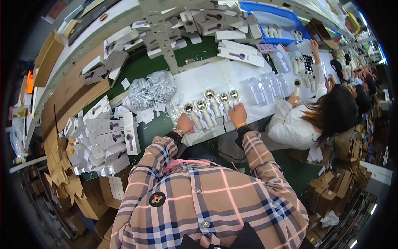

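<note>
Fingers of our left hand (185, 123) curl beside the leftmost of five cream handheld fans (189, 108), and those of our right hand (238, 115) bend in by the rightmost fan (234, 95); we cannot tell how far either set is closed, or whether it has hold of anything. Between our hands the fans lie side by side near the front of the white worktop (199, 79), the middle fan (210, 94) set farther out than its neighbours, so uneven squeezing could work it loose. Beyond, on the left, the bag of pale cords (151, 89) could snag our bracelet (177, 130); on the right, a wide swing might scatter the clear blister trays (267, 89) towards our co-worker's sleeve (280, 124); farther back, a jolt could topple the stacked white boxes (242, 54)
</note>
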Demonstrator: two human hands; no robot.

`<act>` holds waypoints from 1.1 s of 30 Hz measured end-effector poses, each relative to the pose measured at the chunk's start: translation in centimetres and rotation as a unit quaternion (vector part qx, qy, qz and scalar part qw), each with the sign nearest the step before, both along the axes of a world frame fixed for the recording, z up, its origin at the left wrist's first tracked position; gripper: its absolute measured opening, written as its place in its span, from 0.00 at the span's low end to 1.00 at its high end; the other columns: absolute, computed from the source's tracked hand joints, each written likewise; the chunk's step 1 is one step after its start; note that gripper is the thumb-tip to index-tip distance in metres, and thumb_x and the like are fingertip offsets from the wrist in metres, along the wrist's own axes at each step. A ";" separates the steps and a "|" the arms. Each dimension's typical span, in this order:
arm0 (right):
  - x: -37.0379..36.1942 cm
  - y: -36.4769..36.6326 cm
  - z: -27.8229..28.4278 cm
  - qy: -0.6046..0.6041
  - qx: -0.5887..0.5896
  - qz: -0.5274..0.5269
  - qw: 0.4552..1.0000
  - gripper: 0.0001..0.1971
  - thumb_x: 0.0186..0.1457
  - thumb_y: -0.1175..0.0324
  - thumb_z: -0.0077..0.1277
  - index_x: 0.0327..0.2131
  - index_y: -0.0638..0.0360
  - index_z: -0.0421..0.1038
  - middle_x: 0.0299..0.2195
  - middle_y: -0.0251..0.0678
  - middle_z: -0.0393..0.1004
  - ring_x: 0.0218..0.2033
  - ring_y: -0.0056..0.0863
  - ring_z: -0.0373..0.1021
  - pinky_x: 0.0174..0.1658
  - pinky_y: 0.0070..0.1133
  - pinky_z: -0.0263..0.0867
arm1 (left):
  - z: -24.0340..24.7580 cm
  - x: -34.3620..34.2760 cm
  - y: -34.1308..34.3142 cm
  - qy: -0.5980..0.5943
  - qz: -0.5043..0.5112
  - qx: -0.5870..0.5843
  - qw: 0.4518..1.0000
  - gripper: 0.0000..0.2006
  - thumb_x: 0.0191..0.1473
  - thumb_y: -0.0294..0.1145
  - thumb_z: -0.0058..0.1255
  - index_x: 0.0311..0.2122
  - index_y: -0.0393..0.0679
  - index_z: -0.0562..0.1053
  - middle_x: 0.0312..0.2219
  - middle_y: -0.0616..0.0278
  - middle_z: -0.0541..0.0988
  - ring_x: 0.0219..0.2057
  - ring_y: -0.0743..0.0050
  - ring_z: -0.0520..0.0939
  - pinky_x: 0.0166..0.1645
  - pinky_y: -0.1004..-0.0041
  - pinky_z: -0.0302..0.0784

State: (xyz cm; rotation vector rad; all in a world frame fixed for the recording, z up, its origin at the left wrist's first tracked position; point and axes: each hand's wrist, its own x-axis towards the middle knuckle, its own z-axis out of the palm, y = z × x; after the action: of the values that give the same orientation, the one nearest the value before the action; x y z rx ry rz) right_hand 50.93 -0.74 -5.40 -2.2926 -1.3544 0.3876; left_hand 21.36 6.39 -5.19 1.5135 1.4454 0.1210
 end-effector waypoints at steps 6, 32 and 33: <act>-2.4 -0.8 0.6 -0.005 0.013 0.042 0.999 0.12 0.50 0.63 0.57 0.26 0.65 0.76 0.35 0.52 0.72 0.34 0.54 0.73 0.38 0.42 0.69 | -3.7 -3.1 1.1 0.076 -0.051 0.071 0.993 0.23 0.49 0.32 0.59 0.45 0.22 0.70 0.30 0.41 0.84 0.25 0.50 0.88 0.31 0.58 0.86; -12.1 -15.1 7.0 0.244 -0.130 0.052 0.960 0.08 0.59 0.70 0.60 0.39 0.64 0.81 0.26 0.34 0.80 0.26 0.18 0.74 0.32 0.19 0.70 | -6.7 -32.2 33.3 0.143 0.354 0.375 0.845 0.24 0.47 0.37 0.65 0.48 0.34 0.75 0.39 0.39 0.82 0.43 0.38 0.82 0.51 0.54 0.78; -12.4 -16.0 7.6 0.248 -0.145 0.008 0.958 0.08 0.59 0.71 0.60 0.39 0.64 0.81 0.26 0.36 0.80 0.27 0.18 0.75 0.34 0.19 0.71 | -7.3 -31.7 34.0 0.214 0.321 0.471 0.793 0.24 0.48 0.36 0.63 0.49 0.34 0.74 0.41 0.38 0.82 0.44 0.37 0.81 0.52 0.56 0.78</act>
State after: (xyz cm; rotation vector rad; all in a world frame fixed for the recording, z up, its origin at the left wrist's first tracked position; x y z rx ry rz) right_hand 38.49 -16.76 2.18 -2.1889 -1.1130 1.1459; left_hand -10.32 40.38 -12.53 1.7785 2.4482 1.1221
